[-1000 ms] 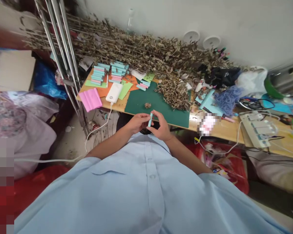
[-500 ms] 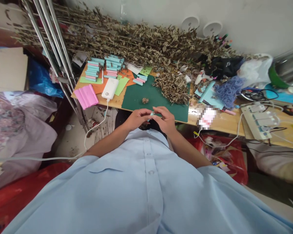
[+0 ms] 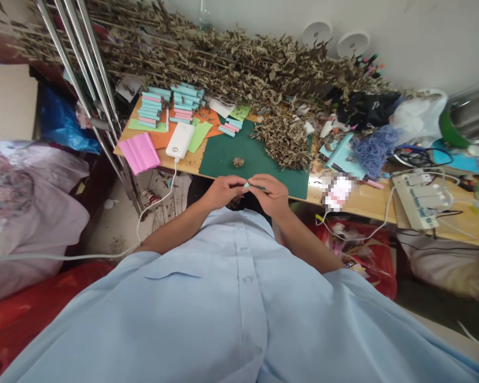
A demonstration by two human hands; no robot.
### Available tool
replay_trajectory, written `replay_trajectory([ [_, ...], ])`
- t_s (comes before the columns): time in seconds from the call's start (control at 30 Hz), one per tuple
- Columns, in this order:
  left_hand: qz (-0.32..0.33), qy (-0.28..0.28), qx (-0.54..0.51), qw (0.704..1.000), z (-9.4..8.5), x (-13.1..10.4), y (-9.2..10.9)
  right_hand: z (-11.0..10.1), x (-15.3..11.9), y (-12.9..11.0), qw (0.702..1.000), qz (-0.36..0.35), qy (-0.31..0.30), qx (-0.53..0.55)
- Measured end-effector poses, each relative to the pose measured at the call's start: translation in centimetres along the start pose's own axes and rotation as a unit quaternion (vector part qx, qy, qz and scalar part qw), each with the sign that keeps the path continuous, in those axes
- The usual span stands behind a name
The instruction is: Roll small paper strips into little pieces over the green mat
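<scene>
Just in front of the table's near edge, my left hand (image 3: 222,192) and my right hand (image 3: 272,194) meet fingertip to fingertip. Between them they pinch a small light-blue paper roll (image 3: 246,184), mostly covered by the fingers. Beyond them lies a green mat (image 3: 219,154) with a small clump of dried leaves (image 3: 238,162) on it. A larger heap of dried leaves (image 3: 283,141) covers the mat's right part. At the mat's upper left corner are several blue and pink paper rolls (image 3: 230,126).
More rolls (image 3: 150,109) are stacked at the left, near pink paper (image 3: 139,153) and a white power bank (image 3: 180,141) with a cable. Dried stems (image 3: 223,64) line the wall. Blue yarn (image 3: 377,149), a phone (image 3: 338,192) and a power strip (image 3: 417,199) lie at the right.
The roll between my fingers is tilted differently and less of it shows. My right hand's fingers have closed in further over it. The view has shifted slightly.
</scene>
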State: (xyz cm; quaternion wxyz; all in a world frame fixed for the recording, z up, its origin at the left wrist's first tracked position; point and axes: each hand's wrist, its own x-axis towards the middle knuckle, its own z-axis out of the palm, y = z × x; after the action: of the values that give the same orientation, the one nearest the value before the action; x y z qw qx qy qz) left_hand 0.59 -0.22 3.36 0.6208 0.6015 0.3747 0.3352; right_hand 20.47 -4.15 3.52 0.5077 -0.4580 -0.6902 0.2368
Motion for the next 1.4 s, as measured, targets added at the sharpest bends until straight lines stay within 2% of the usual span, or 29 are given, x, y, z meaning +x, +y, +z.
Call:
replay_trajectory([
  [0.13,-0.021,-0.009,-0.019,1.0,0.1,-0.1,0.3,-0.3,0.4,0.1,0.998,-0.041,-0.023,-0.053],
  [0.3,-0.037,-0.014,-0.077,0.996,0.2,0.0,0.6,-0.6,0.8,-0.2,0.999,0.034,-0.004,-0.02],
  [0.47,-0.041,-0.009,-0.08,0.996,0.1,0.2,0.3,-0.5,1.0,-0.7,0.997,0.054,-0.053,-0.006],
  [0.57,-0.053,-0.011,-0.105,0.993,0.1,0.4,-0.2,-0.3,1.2,-0.1,0.993,0.097,-0.065,0.035],
  [0.73,-0.118,-0.003,-0.259,0.959,0.2,1.2,-0.7,0.4,1.0,1.2,0.967,0.173,-0.021,0.184],
  [0.87,-0.145,-0.005,-0.339,0.929,0.0,1.8,-0.6,1.0,0.6,1.2,0.962,0.189,-0.02,0.194],
  [1.0,-0.111,0.063,-0.337,0.933,0.0,2.0,-0.7,1.7,-0.2,0.6,0.961,0.235,0.046,0.142],
  [1.1,-0.071,0.106,-0.324,0.938,0.2,2.0,-0.9,2.4,-0.8,0.0,0.957,0.25,0.049,0.142],
  [1.17,-0.057,0.113,-0.318,0.94,0.4,1.9,-0.9,3.0,-1.1,-0.3,0.961,0.237,0.043,0.134],
  [1.27,-0.048,0.116,-0.3,0.946,0.7,1.5,-0.4,3.7,-1.3,-0.4,0.965,0.232,0.064,0.102],
  [1.4,-0.027,0.12,-0.27,0.955,1.0,0.9,0.2,3.8,-1.2,-0.2,0.954,0.257,0.072,0.139],
])
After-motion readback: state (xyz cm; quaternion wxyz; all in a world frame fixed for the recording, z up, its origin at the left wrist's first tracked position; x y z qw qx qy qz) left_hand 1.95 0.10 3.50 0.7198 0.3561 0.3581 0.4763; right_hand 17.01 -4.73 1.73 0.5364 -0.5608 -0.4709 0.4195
